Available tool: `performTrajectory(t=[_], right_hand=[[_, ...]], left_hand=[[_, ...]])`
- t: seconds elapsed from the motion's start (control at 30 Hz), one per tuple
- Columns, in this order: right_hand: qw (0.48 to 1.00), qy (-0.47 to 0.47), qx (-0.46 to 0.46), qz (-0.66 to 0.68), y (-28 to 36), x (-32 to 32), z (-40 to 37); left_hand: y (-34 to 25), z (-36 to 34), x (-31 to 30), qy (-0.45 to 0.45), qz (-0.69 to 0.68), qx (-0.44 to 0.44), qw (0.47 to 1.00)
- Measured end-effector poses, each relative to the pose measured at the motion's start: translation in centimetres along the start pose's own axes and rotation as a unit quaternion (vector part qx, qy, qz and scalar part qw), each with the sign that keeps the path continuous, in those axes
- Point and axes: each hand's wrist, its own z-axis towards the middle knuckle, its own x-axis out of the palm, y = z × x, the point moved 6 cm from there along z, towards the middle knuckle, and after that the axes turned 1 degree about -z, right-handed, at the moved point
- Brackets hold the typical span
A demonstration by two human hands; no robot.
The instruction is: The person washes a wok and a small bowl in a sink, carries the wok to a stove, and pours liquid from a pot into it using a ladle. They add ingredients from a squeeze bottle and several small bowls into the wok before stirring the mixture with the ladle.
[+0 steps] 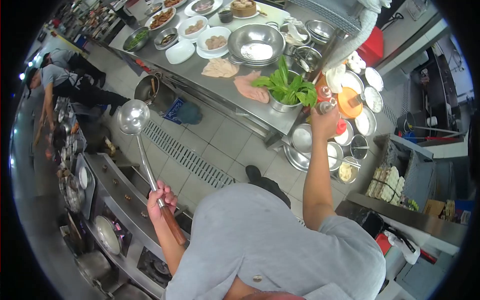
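My left hand [162,200] is closed around the handle of a long steel ladle [134,117], where the metal shaft meets the brown wooden grip. The ladle's bowl points up and away from me, over the floor. On the other side, my right hand [325,121] reaches out to the corner of the steel table [230,87], closed on a clear bottle [327,105] that my fingers partly hide. Close by are a red-capped bottle [341,127], an orange lid [349,102] and a steel pot of leafy greens [285,105].
Seasoning bowls [365,121] crowd the right side. Raw meat pieces [251,87], a large steel bowl [256,42] and plates of food [214,41] stand on the table. Stove burners [154,265] and a wok [107,234] are at lower left. A person [65,82] works at the far left.
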Motion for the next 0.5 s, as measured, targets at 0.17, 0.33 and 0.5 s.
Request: performTrajectory(t=[0.17,0.33,0.5], right_hand=[[0.999,-0.029,0.0,0.045,-2.1,2.2,0.1],[0.997,-0.03,-0.061,0.028,0.2,-1.0,-0.5],[0.98,-0.068,-0.157,0.099,3.9,-8.1,-1.3]], left_hand=[[0.6,-0.5,0.2,-0.032,-0.015,0.009,0.999],[0.6,-0.6,0.4,-0.041,-0.019,0.015,0.999],[0.5,-0.5,0.0,-0.038,-0.004,0.012,0.999]])
